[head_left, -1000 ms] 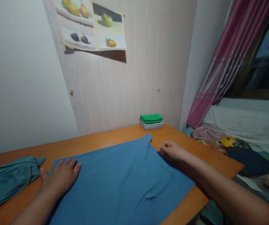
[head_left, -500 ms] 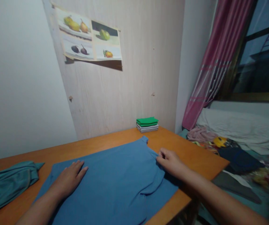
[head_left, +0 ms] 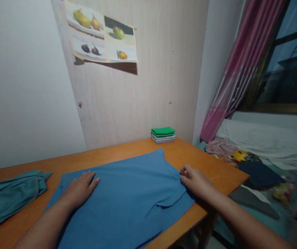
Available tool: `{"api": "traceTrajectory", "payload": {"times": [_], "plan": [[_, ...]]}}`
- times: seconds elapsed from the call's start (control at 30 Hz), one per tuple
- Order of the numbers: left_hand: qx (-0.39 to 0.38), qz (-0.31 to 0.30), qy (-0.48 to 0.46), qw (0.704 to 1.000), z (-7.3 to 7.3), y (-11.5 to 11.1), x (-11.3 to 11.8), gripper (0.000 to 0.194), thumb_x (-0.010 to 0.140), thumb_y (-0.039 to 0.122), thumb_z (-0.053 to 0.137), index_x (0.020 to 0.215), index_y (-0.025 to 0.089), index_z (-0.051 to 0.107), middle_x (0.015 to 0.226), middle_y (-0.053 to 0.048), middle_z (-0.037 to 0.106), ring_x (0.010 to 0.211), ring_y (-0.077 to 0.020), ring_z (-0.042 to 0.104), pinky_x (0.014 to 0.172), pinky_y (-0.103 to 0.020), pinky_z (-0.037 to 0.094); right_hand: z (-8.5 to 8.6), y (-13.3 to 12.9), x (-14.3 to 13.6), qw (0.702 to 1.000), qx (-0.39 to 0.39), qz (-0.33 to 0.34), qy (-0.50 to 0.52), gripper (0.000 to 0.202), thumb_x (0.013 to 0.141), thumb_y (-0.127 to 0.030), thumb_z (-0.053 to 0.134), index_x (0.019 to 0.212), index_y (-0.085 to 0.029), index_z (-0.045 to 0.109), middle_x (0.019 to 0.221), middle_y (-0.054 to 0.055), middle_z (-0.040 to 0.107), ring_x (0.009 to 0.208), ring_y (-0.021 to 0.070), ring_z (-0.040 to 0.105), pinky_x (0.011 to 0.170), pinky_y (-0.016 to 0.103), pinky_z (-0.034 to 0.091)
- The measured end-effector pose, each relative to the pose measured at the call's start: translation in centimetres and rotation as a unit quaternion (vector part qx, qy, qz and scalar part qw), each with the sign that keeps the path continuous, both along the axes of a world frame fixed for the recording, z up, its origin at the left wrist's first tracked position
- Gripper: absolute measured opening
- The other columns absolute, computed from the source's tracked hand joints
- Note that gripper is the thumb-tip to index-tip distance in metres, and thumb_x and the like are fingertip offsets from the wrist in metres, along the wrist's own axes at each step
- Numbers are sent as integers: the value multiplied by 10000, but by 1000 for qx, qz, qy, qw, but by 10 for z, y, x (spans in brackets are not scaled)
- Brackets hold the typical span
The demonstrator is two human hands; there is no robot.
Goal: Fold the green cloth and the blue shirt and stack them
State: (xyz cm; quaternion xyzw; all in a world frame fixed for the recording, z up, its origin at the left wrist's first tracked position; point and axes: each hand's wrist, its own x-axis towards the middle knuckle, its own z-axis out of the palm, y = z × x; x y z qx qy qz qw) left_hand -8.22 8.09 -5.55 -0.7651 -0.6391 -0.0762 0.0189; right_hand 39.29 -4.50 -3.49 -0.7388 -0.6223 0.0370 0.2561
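Note:
A blue garment [head_left: 127,200] lies spread over the table, smooth on top and wrinkled along its right side. Flat on its left part rests my left hand [head_left: 82,188], open with the fingers stretched out. At the right edge of the cloth is my right hand [head_left: 193,180], its fingers curled in a pinch on the fabric, with creases running toward it. A small gap shows between thumb and forefinger. The near end of the garment runs out of the bottom of the view.
Folded cloths, green [head_left: 162,131] over checked ones, are stacked at the table's back. A crumpled teal garment [head_left: 16,195] lies at left. The wooden table [head_left: 216,169] ends at right, beside a bed with a dark folded cloth [head_left: 259,173] and other items.
My right hand has shifted slightly right, drawing the garment's right edge with it, and its pinch looks a little looser. The left hand stays flat on the cloth. The view has tilted slightly.

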Motion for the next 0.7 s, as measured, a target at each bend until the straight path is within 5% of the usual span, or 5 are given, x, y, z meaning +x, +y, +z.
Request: {"api": "traceTrajectory", "payload": {"times": [0.1, 0.23, 0.4, 0.5, 0.7], "plan": [[2, -8, 1, 1000, 1, -1, 1, 777, 925, 576, 261, 1457, 58, 489, 1538, -205, 441, 1445, -360, 373, 1162, -543, 318, 14, -7, -5, 998, 38, -17, -44, 237, 889, -303, 578, 1104, -221, 636, 973, 81, 694, 848, 222, 631, 669, 289, 372], [-4, -5, 4, 1000, 3, -2, 4, 765, 936, 564, 239, 1471, 67, 469, 1552, -209, 418, 1452, -369, 357, 1158, -572, 303, 23, -14, -22, 989, 108, 95, -28, 279, 956, -363, 504, 1130, -225, 674, 1113, 93, 699, 1008, 232, 647, 856, 311, 460], [-9, -9, -6, 1000, 4, -3, 4, 763, 944, 585, 240, 1480, 89, 458, 1556, -212, 409, 1453, -371, 353, 1146, -592, 306, 7, -17, -37, 975, 13, 214, -56, 553, 970, -518, 481, 1396, -180, 580, 1486, 144, 519, 1387, 296, 453, 1153, 425, 322], [-7, -13, -10, 1000, 6, -6, 4, 752, 948, 585, 249, 1476, 94, 464, 1547, -211, 425, 1447, -363, 368, 1146, -585, 309, -9, -15, -30, 974, -50, 209, -74, 670, 974, -578, 434, 1500, -165, 460, 1582, 152, 374, 1478, 311, 308, 1202, 490, 224], [-9, -7, 1, 1000, 11, -11, 9, 733, 953, 566, 258, 1476, 93, 460, 1541, -207, 435, 1446, -347, 372, 1153, -543, 313, -15, -12, -22, 978, -45, 188, -81, 611, 991, -536, 418, 1492, -191, 471, 1571, 145, 392, 1477, 302, 314, 1206, 546, 180]]}}
